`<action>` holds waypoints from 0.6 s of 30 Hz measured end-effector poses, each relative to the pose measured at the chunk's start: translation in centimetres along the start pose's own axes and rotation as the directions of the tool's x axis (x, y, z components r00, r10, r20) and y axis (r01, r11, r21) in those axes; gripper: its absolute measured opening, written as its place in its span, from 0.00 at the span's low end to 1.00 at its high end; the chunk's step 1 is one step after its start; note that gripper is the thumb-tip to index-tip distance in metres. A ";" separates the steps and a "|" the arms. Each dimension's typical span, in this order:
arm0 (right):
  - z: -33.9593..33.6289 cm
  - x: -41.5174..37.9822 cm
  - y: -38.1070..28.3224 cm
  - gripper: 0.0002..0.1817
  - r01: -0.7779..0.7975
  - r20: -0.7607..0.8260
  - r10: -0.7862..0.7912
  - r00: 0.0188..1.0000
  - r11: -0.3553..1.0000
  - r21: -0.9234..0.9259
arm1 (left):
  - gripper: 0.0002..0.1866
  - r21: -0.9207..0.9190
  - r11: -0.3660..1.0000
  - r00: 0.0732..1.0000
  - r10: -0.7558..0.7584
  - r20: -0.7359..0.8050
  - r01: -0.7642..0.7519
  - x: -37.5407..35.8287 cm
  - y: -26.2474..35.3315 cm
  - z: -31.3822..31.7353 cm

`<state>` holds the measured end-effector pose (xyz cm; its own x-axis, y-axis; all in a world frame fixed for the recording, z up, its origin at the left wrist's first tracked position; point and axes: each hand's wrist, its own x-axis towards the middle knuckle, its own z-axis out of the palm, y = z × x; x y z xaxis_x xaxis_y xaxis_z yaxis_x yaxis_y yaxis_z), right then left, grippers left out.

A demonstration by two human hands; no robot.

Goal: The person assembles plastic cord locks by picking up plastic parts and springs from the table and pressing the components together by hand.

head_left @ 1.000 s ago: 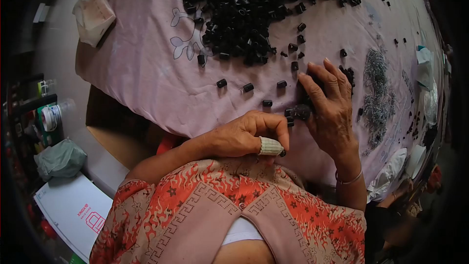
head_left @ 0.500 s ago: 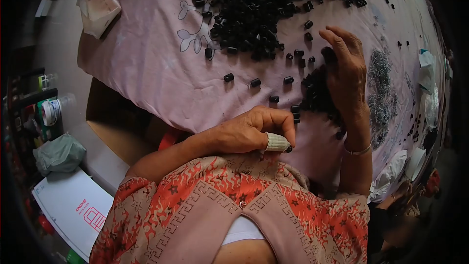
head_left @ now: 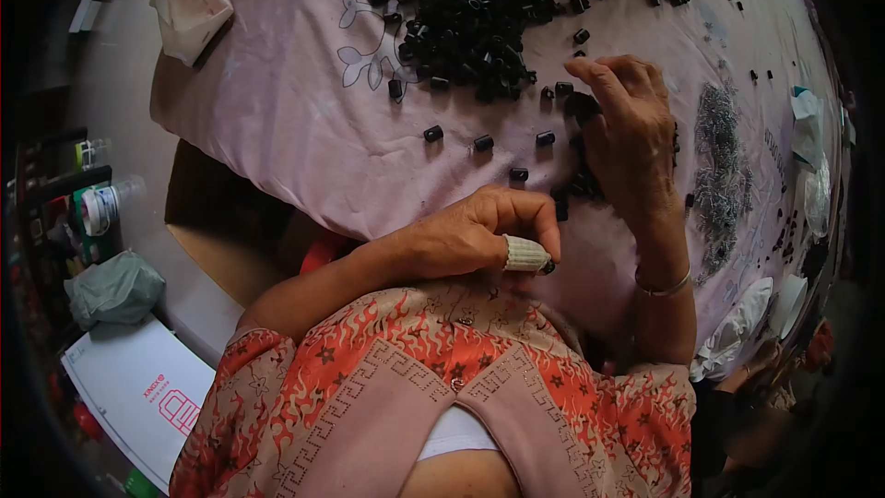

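Note:
My left hand (head_left: 484,232) is closed near my lap, below the table edge. Its thumb wears a ribbed pale cloth finger cover (head_left: 525,254). A small black cylindrical piece (head_left: 549,266) shows at the pinched fingertips, partly hidden. My right hand (head_left: 634,120) hovers over a smaller heap of black pieces (head_left: 584,186), largely covering it. Its fingers are bent with a gap between index finger and thumb, and a dark cover seems to sit on the thumb (head_left: 581,107). Several loose black cylinders (head_left: 483,143) lie on the pink cloth between the hands and the big pile (head_left: 479,18).
A patterned pink cloth (head_left: 267,129) covers the table. Small silvery metal parts (head_left: 719,175) are heaped at the right. A pale folded container (head_left: 191,14) stands at the left corner. A cardboard box (head_left: 217,240) sits below the left edge, near a grey plastic bag (head_left: 115,286).
My right hand has moved left and slightly down over the smaller heap, its fingers bending more. My left hand stays almost in place, still pinching the black piece.

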<state>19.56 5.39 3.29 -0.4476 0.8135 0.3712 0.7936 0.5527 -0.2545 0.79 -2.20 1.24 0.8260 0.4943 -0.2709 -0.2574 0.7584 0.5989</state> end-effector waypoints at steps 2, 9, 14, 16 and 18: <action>1.0 0.5 -1.0 0.20 0.051 0.009 -0.051 0.999 0.998 0.021 | 0.04 0.013 1.000 1.000 0.003 -0.001 -0.003 -0.1 0.2 0.2; 0.7 0.1 -0.6 0.19 0.005 0.061 0.004 0.998 0.990 -0.141 | 0.04 0.059 0.998 1.000 -0.017 -0.022 0.019 -0.1 0.3 0.4; 1.0 1.1 -1.4 0.21 0.062 -0.007 -0.062 0.998 0.998 0.022 | 0.04 0.041 0.999 0.999 -0.018 0.026 0.017 0.2 -0.5 0.1; 1.7 1.7 -3.0 0.30 0.151 0.028 -0.153 0.988 0.987 0.054 | 0.03 0.112 0.993 0.999 0.039 0.002 -0.039 0.3 -0.3 0.2; 2.9 1.2 -3.1 0.22 0.223 0.034 -0.225 0.974 0.973 0.059 | 0.03 0.100 0.995 1.000 -0.019 -0.023 0.021 0.0 0.1 0.5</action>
<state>15.39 5.20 1.93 -0.6284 0.6737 0.3888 0.6480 0.7299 -0.2175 1.04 -2.31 1.68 0.8189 0.4895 -0.2997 -0.1882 0.7223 0.6655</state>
